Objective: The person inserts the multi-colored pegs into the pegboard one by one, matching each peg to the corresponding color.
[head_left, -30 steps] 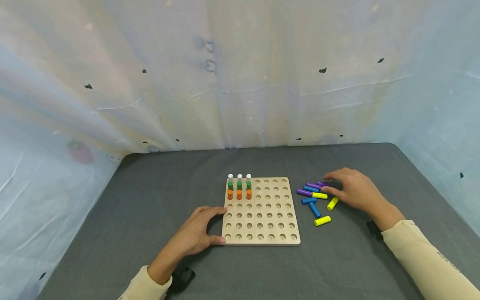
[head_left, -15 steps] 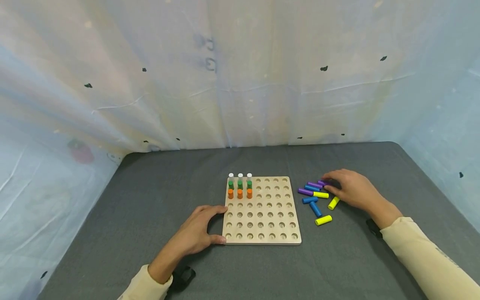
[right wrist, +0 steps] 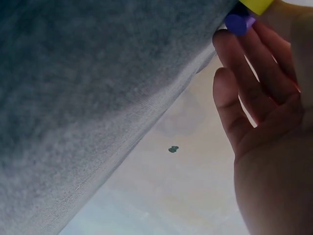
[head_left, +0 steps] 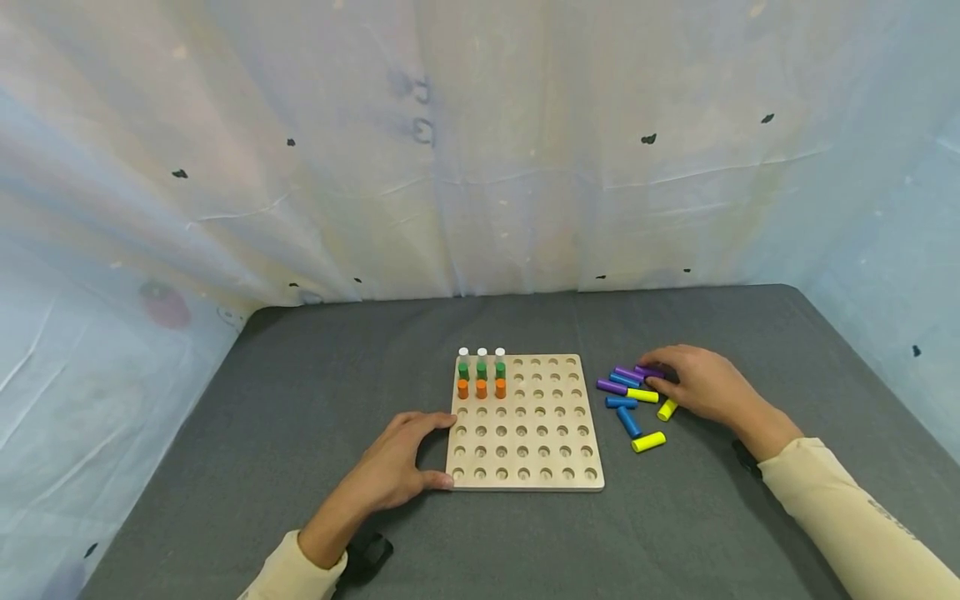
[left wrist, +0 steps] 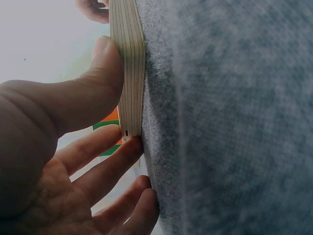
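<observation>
A square wooden pegboard [head_left: 525, 433] lies on the grey cloth, its left side touched by the thumb and fingers of my left hand [head_left: 393, 462]. In the left wrist view, the thumb and spread fingers rest against the layered board edge [left wrist: 129, 73]. Three white pegs [head_left: 482, 354], three green pegs [head_left: 482, 372] and three orange pegs [head_left: 482, 389] stand in its upper-left holes. To the right, my right hand [head_left: 701, 383] pinches a purple peg [head_left: 648, 372] at the far side of a loose pile. The purple peg's end [right wrist: 238, 22] shows by the fingers in the right wrist view.
Loose blue pegs [head_left: 628, 422], yellow pegs [head_left: 648, 442] and other purple pegs [head_left: 611, 387] lie right of the board. One yellow peg [head_left: 667, 409] sits beneath the right hand. A pale curtain [head_left: 517, 167] hangs behind the grey table [head_left: 337, 358].
The right hand has closed in on the far purple peg, which now shows farther from the neighbouring purple peg. The left hand keeps its place at the board.
</observation>
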Demonstrator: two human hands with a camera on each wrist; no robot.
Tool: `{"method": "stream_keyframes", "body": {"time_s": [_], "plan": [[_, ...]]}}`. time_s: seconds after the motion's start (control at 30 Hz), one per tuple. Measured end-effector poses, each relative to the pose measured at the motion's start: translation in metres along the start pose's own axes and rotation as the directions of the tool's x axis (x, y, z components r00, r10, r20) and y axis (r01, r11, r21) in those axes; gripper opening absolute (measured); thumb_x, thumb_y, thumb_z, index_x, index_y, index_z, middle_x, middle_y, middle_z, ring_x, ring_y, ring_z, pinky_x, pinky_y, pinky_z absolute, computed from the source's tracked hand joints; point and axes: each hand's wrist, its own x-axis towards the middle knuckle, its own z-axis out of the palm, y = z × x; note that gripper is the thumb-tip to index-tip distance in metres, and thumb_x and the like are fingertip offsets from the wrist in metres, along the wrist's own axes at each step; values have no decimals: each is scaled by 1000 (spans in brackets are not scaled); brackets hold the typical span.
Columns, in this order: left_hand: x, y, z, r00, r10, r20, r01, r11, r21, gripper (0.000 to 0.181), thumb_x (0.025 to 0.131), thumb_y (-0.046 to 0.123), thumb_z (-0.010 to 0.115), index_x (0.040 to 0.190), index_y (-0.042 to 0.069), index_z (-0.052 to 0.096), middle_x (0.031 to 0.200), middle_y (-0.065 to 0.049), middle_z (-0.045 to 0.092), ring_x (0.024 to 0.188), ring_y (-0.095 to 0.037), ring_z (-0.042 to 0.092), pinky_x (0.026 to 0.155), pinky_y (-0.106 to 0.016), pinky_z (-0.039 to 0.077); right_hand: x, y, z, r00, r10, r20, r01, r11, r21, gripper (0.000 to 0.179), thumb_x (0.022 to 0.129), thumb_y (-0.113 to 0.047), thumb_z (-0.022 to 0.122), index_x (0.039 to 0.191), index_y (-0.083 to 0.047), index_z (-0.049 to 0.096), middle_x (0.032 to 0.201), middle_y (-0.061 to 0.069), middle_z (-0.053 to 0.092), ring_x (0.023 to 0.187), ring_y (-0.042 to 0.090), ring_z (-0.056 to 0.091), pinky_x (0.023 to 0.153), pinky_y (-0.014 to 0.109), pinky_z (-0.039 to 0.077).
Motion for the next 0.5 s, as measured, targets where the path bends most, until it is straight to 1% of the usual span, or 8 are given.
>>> {"method": "stream_keyframes", "body": {"time_s": [0.17,0.27,0.5], "plan": [[1,-1,1,1000,-9,-2,9,1000,-2,77,68,28,91,138,28,58,140,1,57,137,-25,44,105,-56,43,0,-1,0,1000,-13,-9,13,1000,3,27,90,-18,73,116,-11,72,110,9,74,96,26,69,83,52,54],[1,-2,2,1000,-5,-5,5,1000,1,77,69,28,91,138,27,58,140,1,57,137,-25,44,105,-56,43,0,-2,-1,1000,-13,-7,13,1000,6,27,90,-17,72,116,-10,72,110,9,74,96,26,69,83,52,54],[3,-3,2,1000,-1,-11,1,1000,11,78,68,28,91,139,27,58,140,1,58,137,-25,44,106,-56,42,0,-3,-2,1000,-13,-23,13,1000,12,31,90,-13,71,121,-7,69,113,11,73,99,28,69,85,53,54]]}}
